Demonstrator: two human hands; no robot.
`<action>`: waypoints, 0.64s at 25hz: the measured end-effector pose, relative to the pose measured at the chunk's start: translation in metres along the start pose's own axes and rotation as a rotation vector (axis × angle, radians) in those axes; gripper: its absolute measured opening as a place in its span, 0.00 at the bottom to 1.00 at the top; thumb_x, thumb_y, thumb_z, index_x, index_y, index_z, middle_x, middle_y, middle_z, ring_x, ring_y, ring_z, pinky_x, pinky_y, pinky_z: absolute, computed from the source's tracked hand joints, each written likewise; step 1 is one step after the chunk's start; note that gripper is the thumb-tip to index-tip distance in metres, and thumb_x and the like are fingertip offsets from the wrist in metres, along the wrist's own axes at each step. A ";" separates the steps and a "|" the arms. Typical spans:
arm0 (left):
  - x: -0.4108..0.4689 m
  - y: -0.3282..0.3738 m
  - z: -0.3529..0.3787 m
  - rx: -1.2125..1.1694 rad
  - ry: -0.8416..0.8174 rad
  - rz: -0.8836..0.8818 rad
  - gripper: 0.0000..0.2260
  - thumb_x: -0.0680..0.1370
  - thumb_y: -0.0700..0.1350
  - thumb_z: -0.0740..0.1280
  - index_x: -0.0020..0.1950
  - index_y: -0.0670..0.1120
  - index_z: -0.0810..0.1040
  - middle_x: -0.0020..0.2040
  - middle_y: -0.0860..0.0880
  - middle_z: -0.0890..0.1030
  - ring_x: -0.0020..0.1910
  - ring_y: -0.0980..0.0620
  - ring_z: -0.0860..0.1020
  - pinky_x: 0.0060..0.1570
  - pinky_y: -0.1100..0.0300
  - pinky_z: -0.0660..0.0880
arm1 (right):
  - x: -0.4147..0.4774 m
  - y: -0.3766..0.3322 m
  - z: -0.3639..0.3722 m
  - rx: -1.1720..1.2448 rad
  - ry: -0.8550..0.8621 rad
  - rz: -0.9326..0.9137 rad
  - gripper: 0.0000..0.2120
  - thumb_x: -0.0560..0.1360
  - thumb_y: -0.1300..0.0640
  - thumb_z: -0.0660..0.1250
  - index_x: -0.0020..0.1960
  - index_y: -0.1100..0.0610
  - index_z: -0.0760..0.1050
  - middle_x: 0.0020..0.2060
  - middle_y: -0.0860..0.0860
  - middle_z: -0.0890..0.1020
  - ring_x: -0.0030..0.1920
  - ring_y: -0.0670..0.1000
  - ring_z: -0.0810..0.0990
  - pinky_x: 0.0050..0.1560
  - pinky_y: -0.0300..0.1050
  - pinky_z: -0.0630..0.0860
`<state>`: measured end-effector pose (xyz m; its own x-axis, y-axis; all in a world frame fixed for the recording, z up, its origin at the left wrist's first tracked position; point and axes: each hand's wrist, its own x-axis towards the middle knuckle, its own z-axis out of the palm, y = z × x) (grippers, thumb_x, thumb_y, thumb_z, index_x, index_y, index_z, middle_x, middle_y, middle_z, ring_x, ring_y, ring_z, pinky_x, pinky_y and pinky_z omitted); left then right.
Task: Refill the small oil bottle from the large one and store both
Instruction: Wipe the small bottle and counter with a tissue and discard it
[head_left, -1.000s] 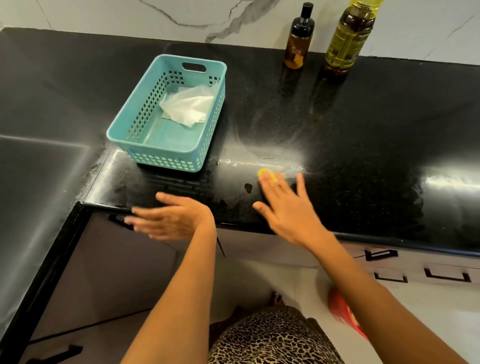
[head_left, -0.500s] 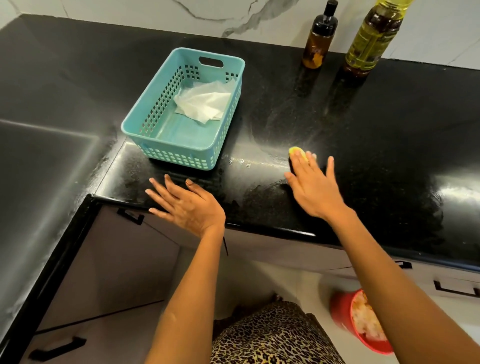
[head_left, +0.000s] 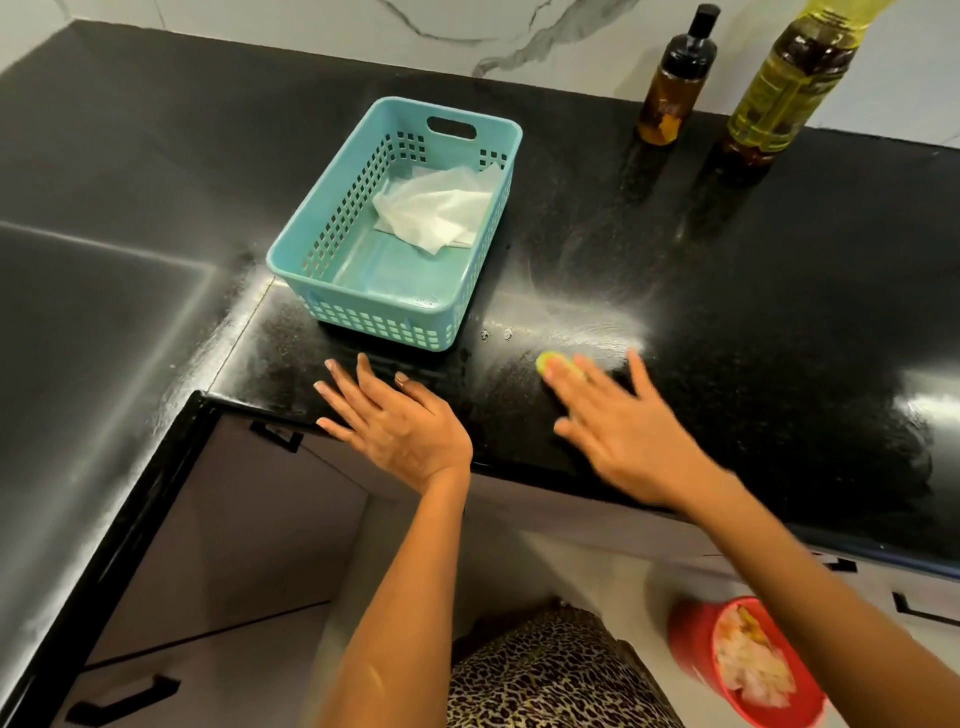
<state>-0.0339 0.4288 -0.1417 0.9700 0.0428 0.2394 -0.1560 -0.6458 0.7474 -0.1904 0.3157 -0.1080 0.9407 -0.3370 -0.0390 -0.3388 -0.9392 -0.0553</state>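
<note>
The small amber oil bottle (head_left: 675, 78) with a black cap stands at the back of the black counter (head_left: 753, 291), against the marble wall. The large bottle (head_left: 789, 88) of yellow oil stands just right of it. My right hand (head_left: 623, 426) lies flat near the counter's front edge, fingers straight, pressing on a small yellow-green thing (head_left: 550, 361) that shows at its fingertips. My left hand (head_left: 395, 421) is spread over the front edge, fingers straight, holding nothing. Both hands are far from the bottles.
A teal plastic basket (head_left: 322, 249) with a white paper towel (head_left: 436, 213) inside sits left of centre. A pale wet smear (head_left: 587, 322) crosses the counter beside the right hand. Below are grey drawers and a red bin (head_left: 685, 639) with rubbish.
My right hand has slid across the counter with the yellow-green thing under its fingers. My left hand came up from below the edge onto the counter front.
</note>
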 end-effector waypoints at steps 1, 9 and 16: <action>0.000 -0.001 0.001 0.001 0.007 0.010 0.18 0.78 0.42 0.56 0.67 0.40 0.69 0.72 0.42 0.64 0.74 0.41 0.57 0.72 0.46 0.46 | 0.019 0.014 -0.002 0.029 -0.015 0.087 0.33 0.75 0.35 0.28 0.75 0.49 0.42 0.74 0.43 0.47 0.75 0.49 0.48 0.70 0.58 0.33; 0.001 -0.002 0.003 0.003 0.017 0.014 0.17 0.78 0.44 0.56 0.65 0.41 0.71 0.72 0.43 0.66 0.73 0.42 0.59 0.72 0.47 0.49 | 0.058 -0.019 0.001 0.044 -0.060 -0.095 0.32 0.76 0.38 0.35 0.76 0.51 0.43 0.75 0.44 0.46 0.76 0.50 0.44 0.70 0.58 0.32; 0.000 -0.002 0.003 0.031 0.017 0.017 0.16 0.79 0.45 0.56 0.64 0.41 0.72 0.71 0.43 0.66 0.73 0.42 0.59 0.72 0.48 0.48 | 0.025 0.004 -0.003 -0.060 -0.051 -0.305 0.30 0.78 0.39 0.35 0.76 0.51 0.50 0.74 0.47 0.55 0.74 0.51 0.53 0.71 0.60 0.39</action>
<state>-0.0326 0.4280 -0.1451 0.9639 0.0448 0.2624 -0.1658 -0.6701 0.7235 -0.1676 0.3035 -0.1062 0.9961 -0.0364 -0.0801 -0.0376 -0.9992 -0.0130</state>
